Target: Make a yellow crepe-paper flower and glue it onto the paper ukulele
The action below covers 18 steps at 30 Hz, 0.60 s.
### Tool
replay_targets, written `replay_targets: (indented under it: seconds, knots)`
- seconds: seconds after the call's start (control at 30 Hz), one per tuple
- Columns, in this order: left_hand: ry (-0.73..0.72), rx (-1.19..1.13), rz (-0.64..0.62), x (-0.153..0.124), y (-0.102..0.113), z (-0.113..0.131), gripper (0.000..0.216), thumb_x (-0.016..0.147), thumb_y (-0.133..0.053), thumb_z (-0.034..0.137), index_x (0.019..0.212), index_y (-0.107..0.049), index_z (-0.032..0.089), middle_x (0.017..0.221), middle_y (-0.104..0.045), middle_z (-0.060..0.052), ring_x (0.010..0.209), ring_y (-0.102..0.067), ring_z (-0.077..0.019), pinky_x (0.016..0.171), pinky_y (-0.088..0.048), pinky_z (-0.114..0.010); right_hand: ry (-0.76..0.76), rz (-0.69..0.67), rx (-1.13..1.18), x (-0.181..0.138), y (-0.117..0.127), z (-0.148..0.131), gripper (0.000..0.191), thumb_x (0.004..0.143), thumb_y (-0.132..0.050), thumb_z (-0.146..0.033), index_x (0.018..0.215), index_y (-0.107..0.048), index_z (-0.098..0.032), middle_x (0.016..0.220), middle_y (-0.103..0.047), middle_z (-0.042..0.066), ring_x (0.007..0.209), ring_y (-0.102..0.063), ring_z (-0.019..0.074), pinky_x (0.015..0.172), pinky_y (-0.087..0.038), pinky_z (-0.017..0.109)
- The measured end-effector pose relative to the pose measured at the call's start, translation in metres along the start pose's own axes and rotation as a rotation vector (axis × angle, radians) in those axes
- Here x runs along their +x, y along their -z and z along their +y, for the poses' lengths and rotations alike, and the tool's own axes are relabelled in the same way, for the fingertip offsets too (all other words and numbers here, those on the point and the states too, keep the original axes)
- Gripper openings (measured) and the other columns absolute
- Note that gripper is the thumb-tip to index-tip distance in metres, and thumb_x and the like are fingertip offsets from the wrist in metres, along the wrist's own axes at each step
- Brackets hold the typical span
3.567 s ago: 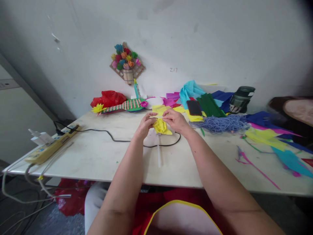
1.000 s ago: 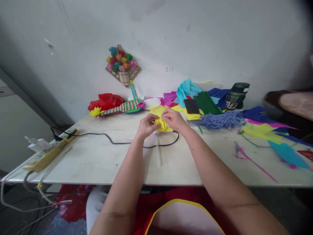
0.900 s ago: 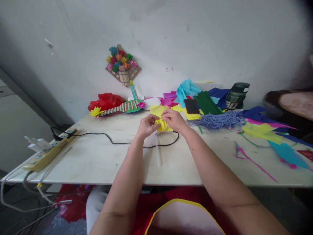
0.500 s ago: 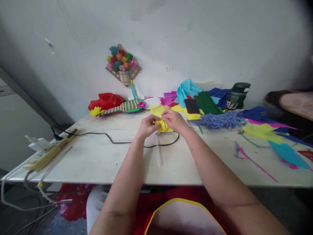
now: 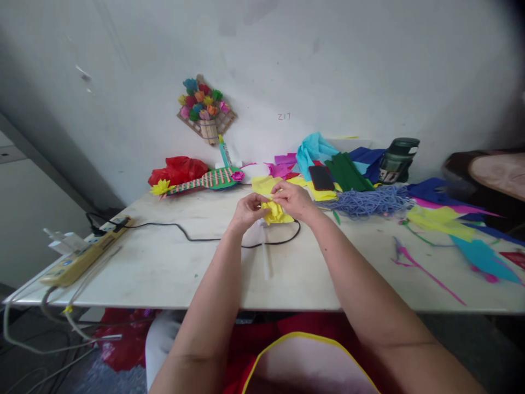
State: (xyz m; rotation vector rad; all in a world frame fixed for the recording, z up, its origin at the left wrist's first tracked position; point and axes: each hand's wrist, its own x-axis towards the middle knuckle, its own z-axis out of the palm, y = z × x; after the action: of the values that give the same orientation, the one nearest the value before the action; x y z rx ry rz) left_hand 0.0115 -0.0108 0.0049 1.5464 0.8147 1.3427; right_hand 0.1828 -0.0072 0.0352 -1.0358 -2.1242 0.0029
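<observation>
A piece of gathered yellow crepe paper (image 5: 272, 214) is between my two hands, above the middle of the table. My left hand (image 5: 248, 210) pinches its left side with thumb and forefinger. On its upper right edge, my right hand (image 5: 292, 199) is closed, fingertips pinched together. The folds hang below the fingers, and parts of the paper are hidden by them. Just under the hands lies a glue stick or glue gun, partly hidden, with a translucent stick (image 5: 265, 261) pointing toward me. A black cable (image 5: 270, 244) loops beside it.
A yellow power strip (image 5: 84, 254) stands at the left. Behind my hands lie a green guitar-shaped craft (image 5: 221, 179) and a phone (image 5: 321, 178). Blue-grey yarn (image 5: 369, 203), coloured paper (image 5: 441, 222) and a dark bottle (image 5: 398, 160) are at the right.
The yellow crepe paper has shifted slightly, its folds now hanging more openly below the fingers. My right hand has moved very little; my left hand stays nearly in place.
</observation>
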Motion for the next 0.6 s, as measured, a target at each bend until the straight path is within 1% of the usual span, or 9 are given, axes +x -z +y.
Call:
replay_targets:
  seconds: [0.2, 0.37, 0.47, 0.6]
  knots:
    - [-0.083, 0.113, -0.013, 0.0024, 0.0015, -0.0066, 0.027, 0.056, -0.075, 0.024, 0.077, -0.061, 0.014, 0.073, -0.062, -0.002, 0.065, -0.057, -0.0108, 0.059, -0.046, -0.023, -0.009, -0.007, 0.113, 0.0010, -0.0021, 0.0082, 0.017, 0.076, -0.057, -0.013, 0.071, -0.072, -0.020, 0.093, -0.066, 0.004, 0.080, -0.060, 0.0154, 0.070, -0.045, 0.029]
    - [-0.119, 0.223, 0.004, 0.0035, 0.0023, -0.0082, 0.023, 0.057, -0.074, 0.021, 0.076, -0.063, 0.015, 0.078, -0.063, -0.003, 0.074, -0.059, -0.0133, 0.070, -0.049, -0.028, -0.017, -0.001, 0.105, 0.0007, -0.0034, 0.0078, 0.018, 0.076, -0.056, -0.013, 0.073, -0.073, -0.020, 0.093, -0.067, 0.004, 0.081, -0.060, 0.0156, 0.069, -0.045, 0.029]
    - [-0.096, 0.197, 0.004, 0.0023, 0.0012, -0.0061, 0.025, 0.057, -0.074, 0.023, 0.078, -0.062, 0.015, 0.078, -0.063, -0.002, 0.073, -0.058, -0.0129, 0.069, -0.048, -0.027, -0.005, 0.011, 0.070, 0.0003, -0.0032, 0.0060, 0.019, 0.077, -0.055, -0.013, 0.073, -0.072, -0.020, 0.094, -0.067, 0.003, 0.079, -0.060, 0.0148, 0.066, -0.043, 0.027]
    - [-0.070, 0.061, -0.011, 0.0004, 0.0007, -0.0030, 0.032, 0.057, -0.075, 0.028, 0.081, -0.058, 0.016, 0.074, -0.060, 0.000, 0.067, -0.057, -0.0111, 0.060, -0.046, -0.023, 0.010, 0.017, 0.034, 0.0000, -0.0019, 0.0037, 0.019, 0.078, -0.055, -0.015, 0.074, -0.072, -0.022, 0.095, -0.067, 0.002, 0.077, -0.059, 0.0137, 0.062, -0.041, 0.026]
